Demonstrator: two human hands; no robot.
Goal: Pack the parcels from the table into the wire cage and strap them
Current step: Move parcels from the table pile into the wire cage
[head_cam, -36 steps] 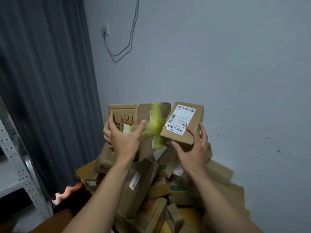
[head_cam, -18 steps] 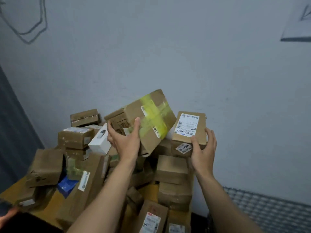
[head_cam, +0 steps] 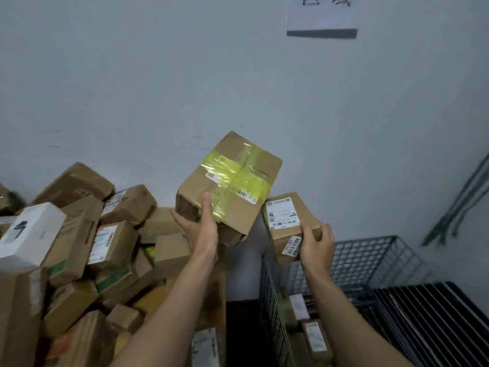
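Grey wall is filling the background, with a paper sign (head_cam: 321,19) hanging high on it. Below left, a heap of parcels (head_cam: 92,247) is covering the worktop (head_cam: 214,295); below right, the cage (head_cam: 370,250) is standing open-topped just beside the worktop's edge, with a few parcels lying inside. The left hand (head_cam: 201,229) is cradling the taped box (head_cam: 230,186) from beneath, fingers curling under its near corner and thumb pressing up its face. This box is tilting, its long axis running up and to the right, and it is hovering over the worktop's right edge, left of the cage. The right hand (head_cam: 316,245) is gripping the small box (head_cam: 285,221) at its lower right corner and holding it above the cage's near-left corner. Judging from this, the right hand is nearer the drop and needs only lowering, while the taped box needs carrying rightward first.
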